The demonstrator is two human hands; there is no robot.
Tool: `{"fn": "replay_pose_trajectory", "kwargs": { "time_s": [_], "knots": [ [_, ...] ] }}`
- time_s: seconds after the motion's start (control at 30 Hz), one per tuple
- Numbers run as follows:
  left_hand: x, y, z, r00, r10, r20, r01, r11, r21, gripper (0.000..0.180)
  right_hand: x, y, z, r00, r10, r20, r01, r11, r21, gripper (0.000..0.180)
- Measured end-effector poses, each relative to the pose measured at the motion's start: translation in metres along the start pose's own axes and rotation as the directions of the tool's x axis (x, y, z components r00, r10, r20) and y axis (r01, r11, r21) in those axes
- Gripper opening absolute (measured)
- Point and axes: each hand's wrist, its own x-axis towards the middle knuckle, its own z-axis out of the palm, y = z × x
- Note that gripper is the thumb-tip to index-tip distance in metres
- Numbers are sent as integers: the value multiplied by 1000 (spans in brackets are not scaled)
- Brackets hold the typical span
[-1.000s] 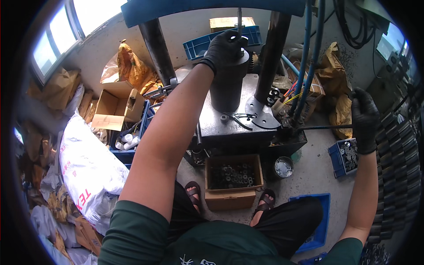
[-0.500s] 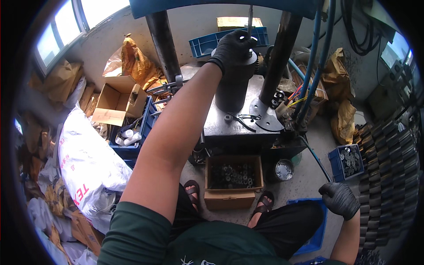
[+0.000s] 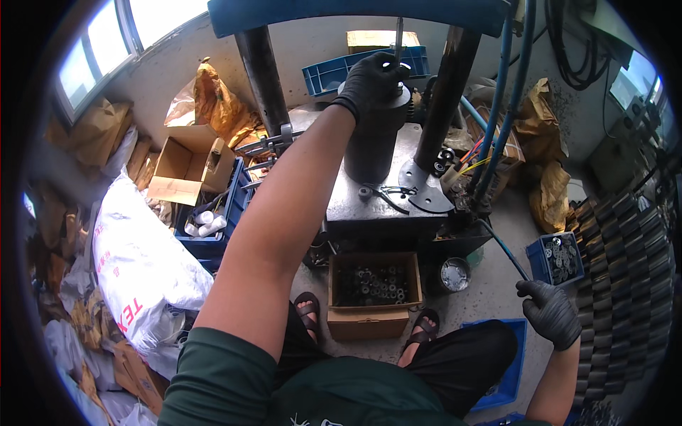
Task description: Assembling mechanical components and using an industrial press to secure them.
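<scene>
My left hand (image 3: pixel 373 86), in a black glove, reaches up to the top of a dark metal cylinder (image 3: pixel 373 145) standing on the press table. Its fingers are closed around the lower end of a thin metal rod (image 3: pixel 399 34), where shiny metal shows; what exactly they grip is partly hidden. At the lower right my right hand (image 3: pixel 550 313), gloved too, is wrapped round the end of a long thin lever (image 3: pixel 506 250) that slopes down from the press. On the steel table (image 3: pixel 344 204) lie a small ring (image 3: pixel 364 192) and a curved dark tool.
Dark columns (image 3: pixel 261 78) flank the cylinder, and blue hoses (image 3: pixel 506 106) hang at the right. A cardboard box (image 3: pixel 374 324) of metal rings sits between my feet, beside a round tin (image 3: pixel 455 274). A blue bin (image 3: pixel 541 264) of parts and stacked metal pieces (image 3: pixel 625 284) stand right.
My right hand has risen slightly together with the lever's end. The left hand stays at the cylinder's top, and the whole view has shifted a little.
</scene>
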Motion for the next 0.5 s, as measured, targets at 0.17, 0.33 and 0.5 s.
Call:
{"fn": "replay_pose_trajectory", "kwargs": {
  "time_s": [0.17, 0.33, 0.5],
  "knots": [
    [-1, 2, -2, 1000, 17, 4, -17, 1000, 5, 38, -2, 7, 2, 973, 53, 226, -27, 993, -115, 33],
    [-6, 11, -5, 995, -70, 71, 69, 997, 25, 55, -3, 8, 3, 993, 51, 103, -50, 999, -20, 28],
    [-5, 5, -5, 999, 37, -13, -37, 998, 41, 42, 2, 2, -2, 961, 141, 238, -140, 990, -25, 29]
  ]
}}
